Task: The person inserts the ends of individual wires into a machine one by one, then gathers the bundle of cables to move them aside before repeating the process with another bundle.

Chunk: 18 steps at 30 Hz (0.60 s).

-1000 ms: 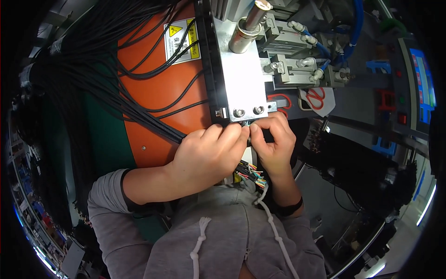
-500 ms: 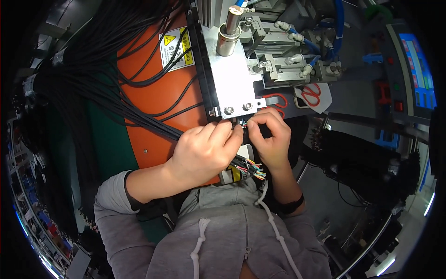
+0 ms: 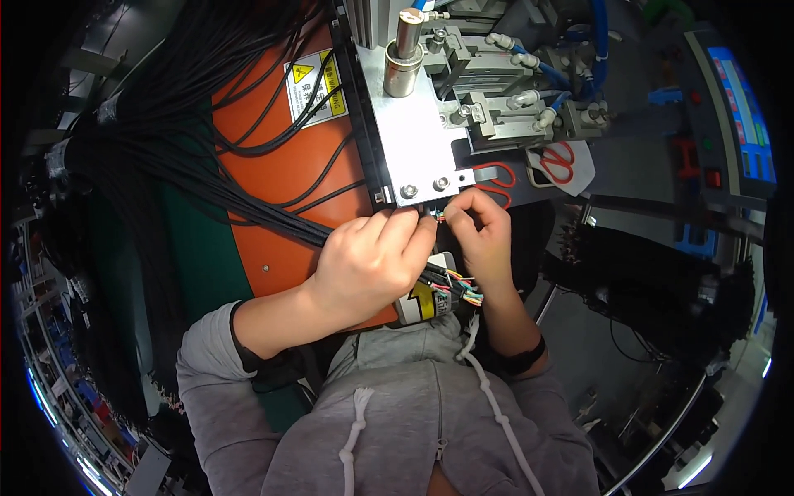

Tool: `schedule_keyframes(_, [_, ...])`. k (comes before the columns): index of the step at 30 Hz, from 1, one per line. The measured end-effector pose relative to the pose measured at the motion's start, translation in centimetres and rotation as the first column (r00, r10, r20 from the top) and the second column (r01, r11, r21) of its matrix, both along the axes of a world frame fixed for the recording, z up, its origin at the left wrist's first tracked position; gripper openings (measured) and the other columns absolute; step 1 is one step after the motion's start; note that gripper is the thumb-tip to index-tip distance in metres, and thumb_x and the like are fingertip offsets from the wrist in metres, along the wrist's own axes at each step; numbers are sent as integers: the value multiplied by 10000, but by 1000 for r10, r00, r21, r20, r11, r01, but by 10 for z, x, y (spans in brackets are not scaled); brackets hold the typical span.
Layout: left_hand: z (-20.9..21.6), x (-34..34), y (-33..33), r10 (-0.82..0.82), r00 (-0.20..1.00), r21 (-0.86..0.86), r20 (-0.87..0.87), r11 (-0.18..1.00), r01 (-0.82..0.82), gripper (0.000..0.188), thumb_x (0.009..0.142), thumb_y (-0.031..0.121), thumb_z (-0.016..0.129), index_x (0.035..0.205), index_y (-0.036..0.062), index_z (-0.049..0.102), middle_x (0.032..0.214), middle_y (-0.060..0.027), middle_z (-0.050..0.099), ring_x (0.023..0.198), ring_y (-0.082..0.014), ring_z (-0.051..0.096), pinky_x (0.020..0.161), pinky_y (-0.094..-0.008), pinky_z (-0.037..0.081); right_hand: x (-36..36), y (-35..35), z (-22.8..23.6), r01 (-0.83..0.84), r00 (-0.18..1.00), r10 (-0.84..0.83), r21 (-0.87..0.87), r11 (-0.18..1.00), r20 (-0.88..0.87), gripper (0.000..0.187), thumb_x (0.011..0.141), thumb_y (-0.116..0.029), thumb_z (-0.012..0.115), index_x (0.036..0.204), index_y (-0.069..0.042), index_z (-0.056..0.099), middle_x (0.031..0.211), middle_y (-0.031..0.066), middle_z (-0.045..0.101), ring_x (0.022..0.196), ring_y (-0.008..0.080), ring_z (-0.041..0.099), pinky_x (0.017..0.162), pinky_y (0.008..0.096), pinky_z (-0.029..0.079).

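Observation:
Below the front edge of a bright metal plate [image 3: 418, 149], both of my hands meet at a small cluster of thin coloured wires [image 3: 439, 217]. My left hand [image 3: 368, 264] is closed, thumb and forefinger pressed together at the left side of these wires; what lies inside its palm is hidden. From the right, my right hand [image 3: 481, 238] pinches the wires between thumb and forefinger. Under my left hand passes a bundle of black cables [image 3: 277, 221]. Cut ends with bare coloured strands [image 3: 459, 288] stick out below my hands, above my lap.
An orange panel [image 3: 302, 178] with a warning label [image 3: 317, 87] lies to the left. Pneumatic clamps [image 3: 504, 116] stand behind the plate. Red-handled scissors [image 3: 558, 161] lie at the right, near a control screen [image 3: 744, 116]. More black cables [image 3: 653, 277] hang at the right.
My right hand's fingers have drawn closer together at the wires, and the hand has shifted slightly. My left hand has moved slightly right. The whole view has shifted a little.

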<state>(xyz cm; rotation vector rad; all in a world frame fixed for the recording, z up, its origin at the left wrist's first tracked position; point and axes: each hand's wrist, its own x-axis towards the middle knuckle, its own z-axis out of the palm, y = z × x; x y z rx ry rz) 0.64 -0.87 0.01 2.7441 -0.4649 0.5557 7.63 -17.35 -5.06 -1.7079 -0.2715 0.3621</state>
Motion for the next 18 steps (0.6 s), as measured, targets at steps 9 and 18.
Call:
schedule_keyframes(9, [4,2,8,14,999,-5,31,1000,-13,230,719,93,645,944,63,679,753,-9,530,622,-129,561,518,-251,427,4,8,18,37,726,96,-177,983,681,115,753,21,695,851,4,639,821,69,654,738,175,611,692,281,475])
schedule_keyframes(18, [15,-19,4,139,976,149,-165,982,-115,209,737,73,663,941,27,680,793,-22,566,627,-148,591,539,-278,440,9,-12,30,-231,854,209,-12,973,476,154,698,36,739,834,-9,685,843,84,680,782,225,641,711,314,495])
